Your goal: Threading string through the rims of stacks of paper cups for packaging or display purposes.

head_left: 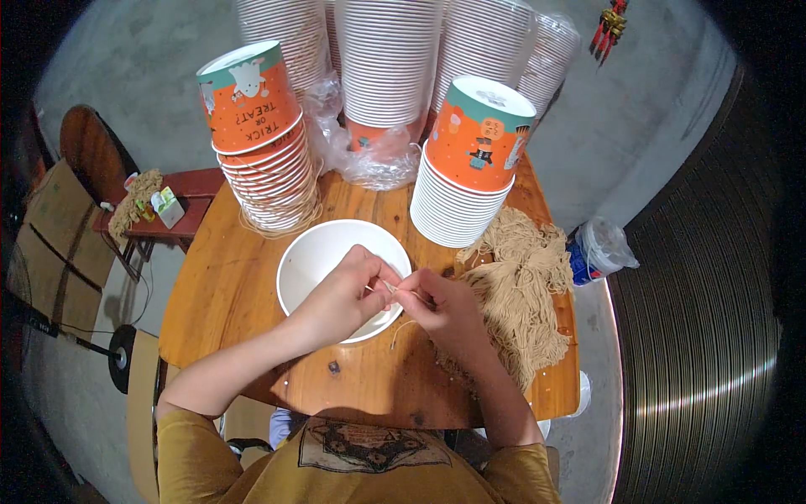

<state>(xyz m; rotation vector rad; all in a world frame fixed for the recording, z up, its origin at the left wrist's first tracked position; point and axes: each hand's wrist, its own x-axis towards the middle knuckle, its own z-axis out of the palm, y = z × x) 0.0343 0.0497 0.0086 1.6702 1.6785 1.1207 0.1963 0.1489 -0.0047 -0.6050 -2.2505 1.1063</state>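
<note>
In front of me on the wooden table, a white paper bucket (pixel 312 256) shows its round open mouth and pale inside. Over its right rim, my left hand (pixel 346 290) and my right hand (pixel 447 311) almost meet. Both have their fingertips pinched on a thin beige string (pixel 401 331). A loose end of it hangs below the fingers on the right. The fingers hide most of the string between them, and I cannot tell whether it passes through the bucket's wall. Beside my right hand lies a big heap of beige strings (pixel 522 294).
Two stacks of upturned orange and white buckets stand behind, the left stack (pixel 270 181) draped with strings and the right stack (pixel 460 202) without. Taller plastic-wrapped bucket stacks (pixel 390 63) rise at the back. A red bench (pixel 197 189) stands left; a blue bucket (pixel 588 262) is right of the table.
</note>
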